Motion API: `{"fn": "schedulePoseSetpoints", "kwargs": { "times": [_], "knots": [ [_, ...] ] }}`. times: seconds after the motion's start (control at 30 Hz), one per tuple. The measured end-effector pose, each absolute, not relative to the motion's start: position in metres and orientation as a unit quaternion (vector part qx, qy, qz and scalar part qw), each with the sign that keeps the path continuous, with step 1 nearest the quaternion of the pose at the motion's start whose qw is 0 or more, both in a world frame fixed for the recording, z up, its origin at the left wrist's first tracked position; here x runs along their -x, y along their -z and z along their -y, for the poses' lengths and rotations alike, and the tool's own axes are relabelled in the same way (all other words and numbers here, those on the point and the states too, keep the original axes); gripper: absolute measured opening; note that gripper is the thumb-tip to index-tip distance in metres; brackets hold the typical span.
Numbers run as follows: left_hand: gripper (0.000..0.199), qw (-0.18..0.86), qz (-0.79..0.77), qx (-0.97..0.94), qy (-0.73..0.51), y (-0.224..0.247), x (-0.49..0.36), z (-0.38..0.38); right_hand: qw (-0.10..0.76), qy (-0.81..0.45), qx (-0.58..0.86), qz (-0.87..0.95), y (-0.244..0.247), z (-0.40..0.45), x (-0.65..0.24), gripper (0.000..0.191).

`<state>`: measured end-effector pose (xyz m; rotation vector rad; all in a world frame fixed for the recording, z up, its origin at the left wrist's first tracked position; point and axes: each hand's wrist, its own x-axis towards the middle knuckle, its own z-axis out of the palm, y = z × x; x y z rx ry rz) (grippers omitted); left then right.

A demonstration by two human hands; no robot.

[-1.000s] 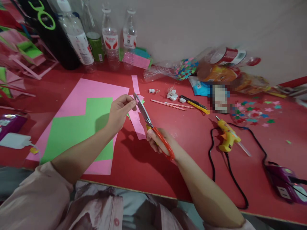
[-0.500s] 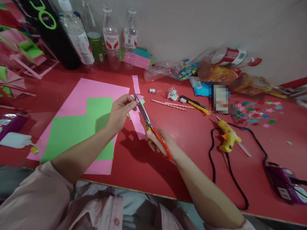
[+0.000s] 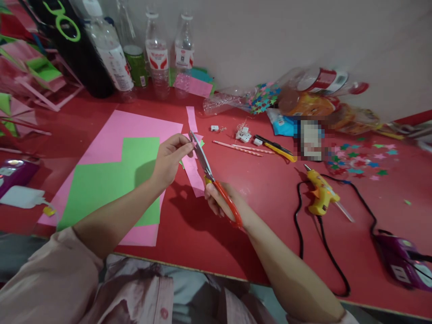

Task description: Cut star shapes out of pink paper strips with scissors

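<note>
My right hand (image 3: 221, 200) is closed round the orange handles of a pair of scissors (image 3: 202, 157), whose blades point up and to the left. Between the thumb and fingers of my left hand (image 3: 170, 159) is a small piece of pink paper (image 3: 194, 144), right at the blades; its outline is mostly hidden. Below the blades, pink paper strips (image 3: 194, 180) and bits of green lie on the table. A green sheet (image 3: 111, 193) rests on a larger pink sheet (image 3: 145, 121) under my left forearm.
Pencil-like striped sticks (image 3: 236, 147), a yellow cutter knife (image 3: 278, 150) and small white parts (image 3: 245, 135) lie ahead. At right are a yellow glue gun (image 3: 320, 191) with a looping cord and scattered paper stars (image 3: 364, 159). Bottles (image 3: 158, 58) line the wall.
Almost nothing differs. Both hands, the scissors and the small pink piece stay in nearly the same place, with only a very slight shift.
</note>
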<state>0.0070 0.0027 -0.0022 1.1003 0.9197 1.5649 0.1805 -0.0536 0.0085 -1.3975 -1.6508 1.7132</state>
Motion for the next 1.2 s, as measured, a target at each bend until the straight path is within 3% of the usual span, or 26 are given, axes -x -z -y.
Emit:
{"fn": "schedulePoseSetpoints", "kwargs": {
  "times": [0.63, 0.73, 0.97, 1.2],
  "knots": [
    [0.012, 0.5, -0.377, -0.441, -0.643, 0.001, -0.008, -0.002, 0.171, -0.592, 0.533, 0.58, -0.015, 0.055, -0.177, 0.042],
    [0.013, 0.503, -0.383, -0.446, -0.633, 0.0, -0.008, -0.003, 0.206, -0.58, 0.55, 0.564, -0.013, 0.052, -0.178, 0.042],
    [0.019, 0.583, -0.401, -0.601, -0.372, 0.003, -0.014, 0.004, 0.343, -0.551, 0.57, 0.504, -0.01, 0.043, -0.181, 0.038],
    [0.021, 0.571, -0.38, -0.661, -0.305, 0.0, -0.014, 0.009, 0.362, -0.558, 0.566, 0.488, -0.013, 0.043, -0.18, 0.019]
  ]
}}
